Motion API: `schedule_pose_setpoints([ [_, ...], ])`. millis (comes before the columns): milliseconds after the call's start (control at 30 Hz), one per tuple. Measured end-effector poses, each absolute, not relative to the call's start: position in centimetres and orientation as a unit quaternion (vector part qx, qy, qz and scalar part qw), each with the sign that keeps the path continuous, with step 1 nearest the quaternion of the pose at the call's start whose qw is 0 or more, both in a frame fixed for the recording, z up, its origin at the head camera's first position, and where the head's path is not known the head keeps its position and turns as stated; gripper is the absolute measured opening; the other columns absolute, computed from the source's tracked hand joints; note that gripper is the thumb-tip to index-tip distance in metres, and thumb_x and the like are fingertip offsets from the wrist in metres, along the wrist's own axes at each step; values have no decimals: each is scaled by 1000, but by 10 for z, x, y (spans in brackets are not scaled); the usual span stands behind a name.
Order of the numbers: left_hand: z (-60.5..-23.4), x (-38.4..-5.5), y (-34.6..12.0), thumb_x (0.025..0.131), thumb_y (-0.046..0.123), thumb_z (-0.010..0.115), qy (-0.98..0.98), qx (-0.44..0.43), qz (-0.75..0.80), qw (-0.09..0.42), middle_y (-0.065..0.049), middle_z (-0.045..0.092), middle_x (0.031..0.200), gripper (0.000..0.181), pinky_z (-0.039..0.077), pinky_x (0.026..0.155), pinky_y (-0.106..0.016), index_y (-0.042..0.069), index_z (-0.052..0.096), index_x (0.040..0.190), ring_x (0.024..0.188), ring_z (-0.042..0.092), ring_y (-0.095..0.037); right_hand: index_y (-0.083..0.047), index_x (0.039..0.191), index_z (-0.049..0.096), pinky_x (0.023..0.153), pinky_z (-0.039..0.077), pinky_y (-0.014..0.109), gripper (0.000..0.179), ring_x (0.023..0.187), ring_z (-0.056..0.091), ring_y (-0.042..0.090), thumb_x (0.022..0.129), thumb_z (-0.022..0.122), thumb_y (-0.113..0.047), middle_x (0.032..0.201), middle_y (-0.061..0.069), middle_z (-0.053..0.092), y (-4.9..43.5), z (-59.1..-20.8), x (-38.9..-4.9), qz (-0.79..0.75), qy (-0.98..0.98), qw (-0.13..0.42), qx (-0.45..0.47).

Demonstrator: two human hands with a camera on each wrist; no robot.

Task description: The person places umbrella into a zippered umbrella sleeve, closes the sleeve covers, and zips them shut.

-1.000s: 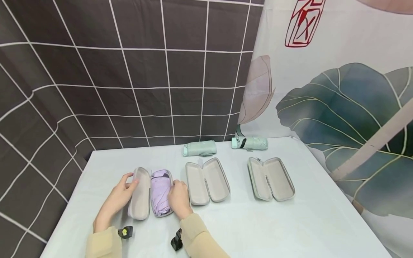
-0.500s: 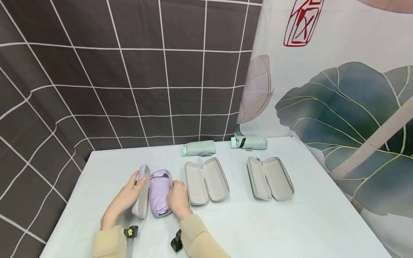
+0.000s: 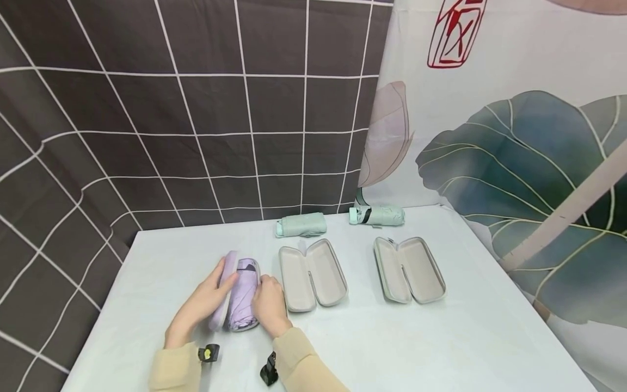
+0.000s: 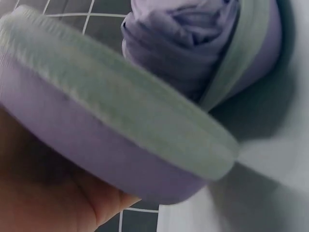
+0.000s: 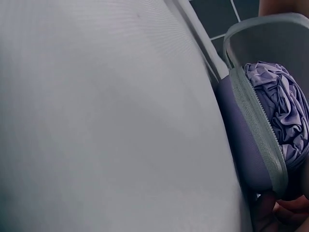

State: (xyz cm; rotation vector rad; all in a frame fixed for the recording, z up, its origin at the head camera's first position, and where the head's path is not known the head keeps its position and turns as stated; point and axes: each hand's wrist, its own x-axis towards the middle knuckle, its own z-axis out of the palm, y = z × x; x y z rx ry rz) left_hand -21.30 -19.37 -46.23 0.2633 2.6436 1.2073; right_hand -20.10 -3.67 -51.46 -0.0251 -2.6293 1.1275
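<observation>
Left hand (image 3: 208, 296) grips tilted lid (image 4: 120, 111) of oblong purple zippered case (image 5: 245, 145); right hand (image 3: 269, 305) grips its opposite side, rolled lilac fabric bundle (image 3: 243, 298) inside.

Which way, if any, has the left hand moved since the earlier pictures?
Yes: in the head view, the left hand has moved rightward, closer to the middle open case.

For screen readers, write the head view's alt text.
A person's left hand holds up an open purple case's lid, beside the rolled purple bundle in its other half; the right hand grips that half's side. To the right on the white table lie two more open cases, two rolled green bundles behind them.
</observation>
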Motion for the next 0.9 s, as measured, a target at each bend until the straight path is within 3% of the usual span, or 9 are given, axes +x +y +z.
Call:
schedule_pose_setpoints([
  [333,-466,-212,-178,103,42,45,911,126,388,61,-34,8,155,77,11,112,-57,-8,11,151,142,8,-49,4,98,67,73,53,40,12,79,65,31,92,57,-1,81,15,63,-36,-515,-202,388,-911,142,1],
  [633,-477,-212,-163,102,40,49,925,111,360,50,-40,0,151,75,14,109,-62,-7,17,151,138,9,-55,5,99,66,74,53,39,14,80,65,30,91,56,0,83,15,63,-35,-516,-201,374,-916,145,19],
  [900,-482,-212,-154,101,33,52,931,105,348,40,-39,-2,152,69,10,110,-61,-5,21,151,140,3,-53,6,101,66,75,53,40,15,82,65,31,92,56,-2,84,15,63,-35,-517,-200,372,-917,142,25],
])
